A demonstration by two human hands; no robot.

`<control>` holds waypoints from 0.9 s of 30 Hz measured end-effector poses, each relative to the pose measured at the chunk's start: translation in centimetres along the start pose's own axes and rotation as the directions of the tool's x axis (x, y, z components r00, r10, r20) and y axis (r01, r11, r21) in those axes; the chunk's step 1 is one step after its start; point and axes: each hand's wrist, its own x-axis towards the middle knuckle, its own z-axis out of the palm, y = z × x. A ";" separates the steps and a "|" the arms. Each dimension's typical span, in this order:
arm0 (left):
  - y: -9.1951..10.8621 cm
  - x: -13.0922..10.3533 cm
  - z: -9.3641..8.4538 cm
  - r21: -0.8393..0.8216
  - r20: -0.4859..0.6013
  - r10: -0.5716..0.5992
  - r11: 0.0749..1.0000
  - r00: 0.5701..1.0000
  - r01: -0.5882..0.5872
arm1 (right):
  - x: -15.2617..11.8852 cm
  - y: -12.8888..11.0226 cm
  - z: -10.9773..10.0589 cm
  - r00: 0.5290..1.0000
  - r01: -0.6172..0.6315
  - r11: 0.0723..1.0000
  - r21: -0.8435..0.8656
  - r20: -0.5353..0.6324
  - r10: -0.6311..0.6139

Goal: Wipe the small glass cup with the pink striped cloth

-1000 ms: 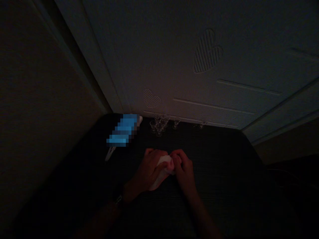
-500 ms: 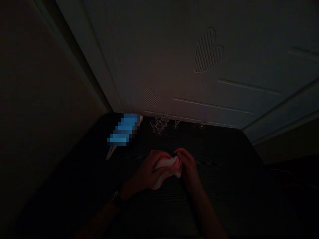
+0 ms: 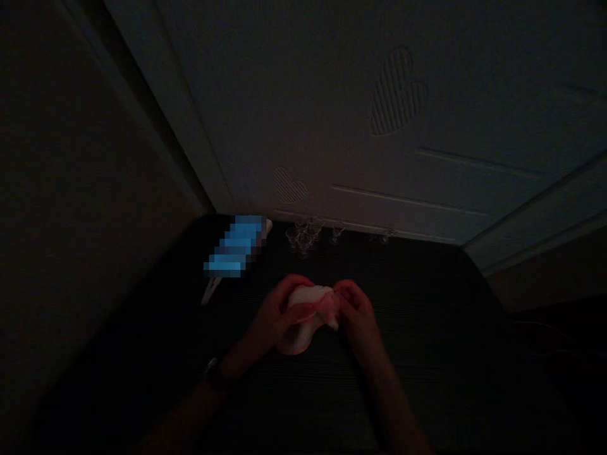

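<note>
Over the dark table [image 3: 427,341], a bunched white cloth [image 3: 308,295] with a reddish tint is between my two hands. My left hand [image 3: 277,316], with a dark band at the wrist, is wrapped round the cloth's left part, thumb across its front. The bent fingers of my right hand [image 3: 358,313] pinch the cloth's right end. Whether something lies inside the folds cannot be made out in the dim light. Beyond the hands stands a cluster of several small clear stemmed glasses [image 3: 304,239].
A lit, pixelated blue screen [image 3: 237,243] leans on a pale stand [image 3: 211,291] at the back left. One stemmed glass [image 3: 337,232] stands right of the cluster; another small clear item [image 3: 386,236] sits farther right. A pale panel [image 3: 322,114] with embossed hearts rises behind the table.
My left hand and the cloth have moved slightly left and up, and more of the cloth's white top shows. My right hand has stayed at the cloth's right end.
</note>
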 end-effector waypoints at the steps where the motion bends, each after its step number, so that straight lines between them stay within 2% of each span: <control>1: 0.1 0.0 -0.1 -0.004 -0.026 -0.019 1.000 0.999 0.019 | 0.0 -0.1 0.1 1.000 0.018 1.000 -0.022 0.011 -0.018; 4: 0.3 0.2 -0.1 0.028 -0.097 -0.048 0.998 0.994 0.051 | -0.2 -0.5 0.4 0.995 0.104 0.983 -0.149 0.011 -0.104; 7: 0.3 0.3 0.0 0.102 -0.157 -0.031 0.994 0.987 0.047 | -0.5 -0.9 0.7 0.974 0.214 0.919 -0.331 0.005 -0.225; 9: 0.3 0.3 0.1 0.173 -0.173 -0.005 0.984 0.985 0.036 | -0.7 -0.9 0.7 0.970 0.230 0.892 -0.388 0.018 -0.242; 11: 0.3 0.1 0.3 0.264 -0.140 0.018 0.964 0.990 0.019 | -0.7 -0.7 0.7 0.981 0.185 0.903 -0.389 0.017 -0.194; 16: 0.4 -0.1 0.7 0.435 -0.041 0.087 0.898 0.995 -0.060 | -0.3 -0.2 0.5 0.990 0.075 0.932 -0.355 -0.083 -0.112; 22: 1.1 0.0 0.7 0.417 -0.034 0.057 0.908 0.998 -0.038 | -0.4 -0.7 0.5 0.988 0.089 0.963 -0.255 -0.096 -0.117; 27: 1.4 0.0 0.7 0.397 -0.034 0.065 0.917 0.997 -0.047 | -0.5 -0.7 0.2 0.984 0.069 0.950 -0.306 -0.133 -0.114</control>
